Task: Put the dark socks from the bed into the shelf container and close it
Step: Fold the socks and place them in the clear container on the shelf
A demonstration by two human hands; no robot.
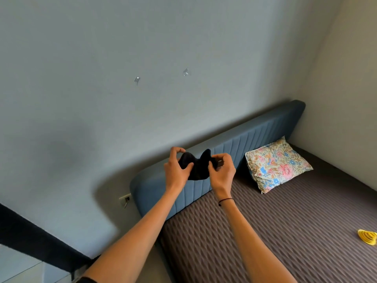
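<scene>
The dark socks [199, 165] are bunched together in the air in front of the blue headboard [255, 137], above the head end of the bed [285, 221]. My left hand [176, 169] grips their left side, thumb pressed into the fabric. My right hand [221, 170] pinches their right end; a thin black band circles that wrist. The shelf container is not in view.
A floral pillow [277, 164] leans against the headboard at the right. A yellow object [368, 237] lies on the brown quilted cover near the right edge. A wall socket [125, 199] sits left of the headboard. A dark ledge [30, 235] crosses the lower left.
</scene>
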